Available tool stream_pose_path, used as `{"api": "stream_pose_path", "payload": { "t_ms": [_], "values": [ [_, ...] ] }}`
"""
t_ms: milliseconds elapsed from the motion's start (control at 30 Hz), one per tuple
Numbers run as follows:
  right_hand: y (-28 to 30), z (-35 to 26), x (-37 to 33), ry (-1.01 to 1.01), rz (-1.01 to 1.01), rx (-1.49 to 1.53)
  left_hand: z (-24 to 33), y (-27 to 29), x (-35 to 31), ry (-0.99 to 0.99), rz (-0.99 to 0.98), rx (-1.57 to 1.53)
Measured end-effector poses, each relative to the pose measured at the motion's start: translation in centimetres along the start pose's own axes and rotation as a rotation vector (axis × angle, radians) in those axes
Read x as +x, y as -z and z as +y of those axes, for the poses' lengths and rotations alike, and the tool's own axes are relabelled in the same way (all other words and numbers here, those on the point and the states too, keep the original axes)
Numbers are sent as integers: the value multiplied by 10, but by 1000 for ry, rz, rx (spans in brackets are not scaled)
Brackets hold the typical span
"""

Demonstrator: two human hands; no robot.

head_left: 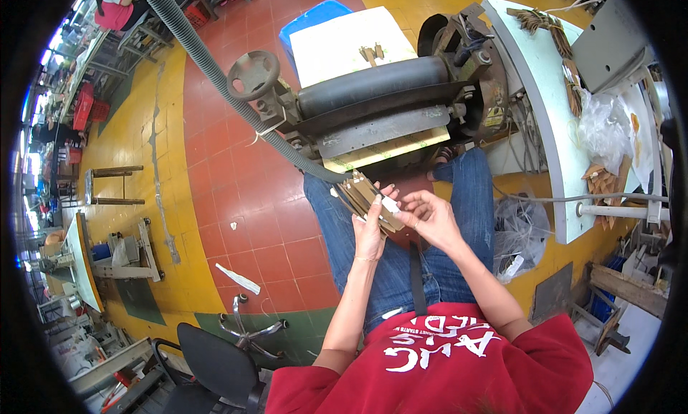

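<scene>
Over my lap, my left hand (368, 235) is wrapped round a bundle of flat brown pieces (367, 199), which look like leather or card strips. A small white piece (390, 205) shows on the bundle, between the two hands. My right hand (431, 219) is at the bundle's right side, its thumb and forefinger closed near the white piece. What those fingertips pinch, if anything, is too small to make out. Just beyond the hands is a roller machine with a black roller (373, 84) and a pale yellow board (387, 150) under its metal plate.
A white board (351, 45) behind the roller carries several small brown pieces (371, 54). A handwheel (253, 75) and a grey hose (208, 59) stand left. On the right, a pale table (527, 77) bears brown strips (552, 34) and a plastic bag (609, 124). A black chair (215, 357) is behind left.
</scene>
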State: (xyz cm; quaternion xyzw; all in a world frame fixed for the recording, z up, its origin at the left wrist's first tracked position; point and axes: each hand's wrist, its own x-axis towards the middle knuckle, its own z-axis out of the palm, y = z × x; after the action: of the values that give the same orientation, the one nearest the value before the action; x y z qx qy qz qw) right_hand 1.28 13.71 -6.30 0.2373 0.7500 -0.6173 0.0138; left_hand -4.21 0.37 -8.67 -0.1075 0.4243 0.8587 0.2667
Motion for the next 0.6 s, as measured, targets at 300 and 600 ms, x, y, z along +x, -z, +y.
{"api": "stream_pose_path", "payload": {
  "t_ms": [300, 600],
  "values": [
    [3, -4, -7, -65, -93, -29, 2, -1, -5, 56, -37, -66],
    [-2, 5, -10, 73, 32, 12, 1, -5, -7, 85, -166, -137]
  ]
}}
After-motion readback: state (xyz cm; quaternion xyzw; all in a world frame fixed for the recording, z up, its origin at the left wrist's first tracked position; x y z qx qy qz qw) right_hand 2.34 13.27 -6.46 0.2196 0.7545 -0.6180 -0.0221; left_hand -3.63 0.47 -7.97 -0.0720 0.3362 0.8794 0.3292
